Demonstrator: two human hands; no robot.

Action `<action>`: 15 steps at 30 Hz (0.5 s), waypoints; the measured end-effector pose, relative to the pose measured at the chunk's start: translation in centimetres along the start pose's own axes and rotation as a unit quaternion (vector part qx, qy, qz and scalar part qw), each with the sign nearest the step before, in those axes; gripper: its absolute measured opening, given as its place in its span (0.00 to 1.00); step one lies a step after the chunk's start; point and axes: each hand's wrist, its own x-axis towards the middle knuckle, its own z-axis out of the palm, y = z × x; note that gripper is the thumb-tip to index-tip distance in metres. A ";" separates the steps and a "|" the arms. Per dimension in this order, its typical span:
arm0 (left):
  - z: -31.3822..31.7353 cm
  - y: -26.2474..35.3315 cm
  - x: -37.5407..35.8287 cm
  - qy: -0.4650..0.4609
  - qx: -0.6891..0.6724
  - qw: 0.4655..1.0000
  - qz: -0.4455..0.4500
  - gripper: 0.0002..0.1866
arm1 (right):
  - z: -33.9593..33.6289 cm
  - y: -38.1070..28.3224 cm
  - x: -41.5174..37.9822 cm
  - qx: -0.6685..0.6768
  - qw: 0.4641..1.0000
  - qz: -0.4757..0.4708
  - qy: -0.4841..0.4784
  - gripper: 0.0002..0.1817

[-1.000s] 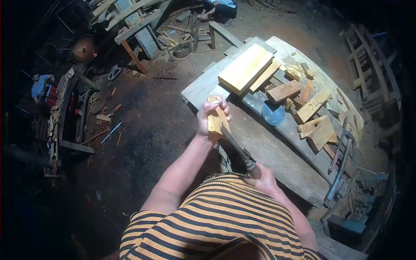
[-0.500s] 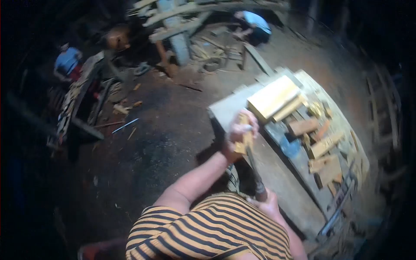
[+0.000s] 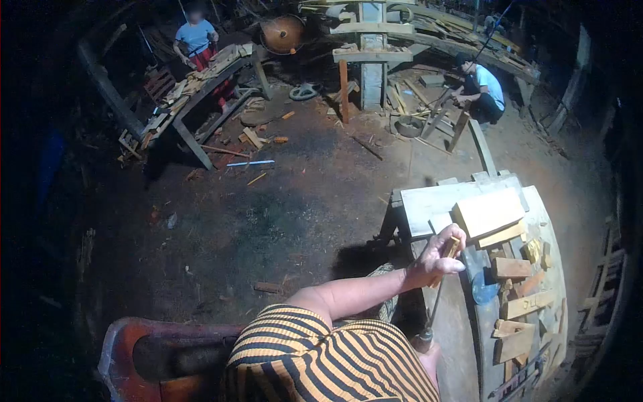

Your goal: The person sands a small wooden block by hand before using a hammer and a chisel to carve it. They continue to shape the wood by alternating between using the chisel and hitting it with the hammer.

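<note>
My left hand is raised over the bench's near-left edge, fingers closed round a small piece of wood. Low at my side, my right hand grips the dark handle of a long, narrow metal tool. Its thin shaft slants up to my left hand, and its tip overlaps the wood there. Whether it is a file or a chisel I cannot tell. Just beyond my left hand lies a thick pale wood block on the workbench.
Cut wood blocks and a clear bluish plastic item lie along the bench. A red-brown chair stands at lower left. One person is behind a scrap-covered table; another person crouches at back right.
My view has swung left and lifted, so the bench appears farther right and lower. Both hands still hold the wood and the tool; the wood now shows narrower, turned more edge-on.
</note>
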 end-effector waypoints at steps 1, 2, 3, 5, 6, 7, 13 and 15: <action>0.0 -0.1 0.0 0.006 0.000 1.000 -0.002 0.19 | 0.3 0.3 0.5 0.000 1.000 0.007 0.000 0.15; 0.1 -0.3 0.1 0.000 0.013 1.000 0.025 0.19 | 0.3 0.2 0.6 0.000 1.000 0.015 -0.001 0.15; 0.2 -0.4 0.3 -0.006 0.026 0.998 0.052 0.19 | 0.0 0.3 0.5 0.001 1.000 0.023 -0.001 0.14; 0.5 0.0 0.7 -0.035 0.068 0.992 0.103 0.21 | -0.1 0.2 0.8 0.003 0.999 0.033 -0.001 0.14; 0.5 -0.5 1.0 -0.039 0.094 0.986 0.132 0.23 | 0.0 0.1 1.1 0.004 0.999 0.037 -0.001 0.14; 0.7 -0.9 1.3 -0.043 0.119 0.979 0.159 0.24 | 0.4 -0.4 1.3 0.005 0.999 0.042 0.002 0.14; 0.6 -1.6 1.6 -0.063 0.111 0.980 0.154 0.19 | -0.7 0.0 -0.3 0.009 0.997 0.068 0.026 0.14; 0.5 -2.0 1.7 -0.068 0.104 0.983 0.133 0.20 | -0.7 0.2 -0.5 0.010 0.997 0.074 0.032 0.14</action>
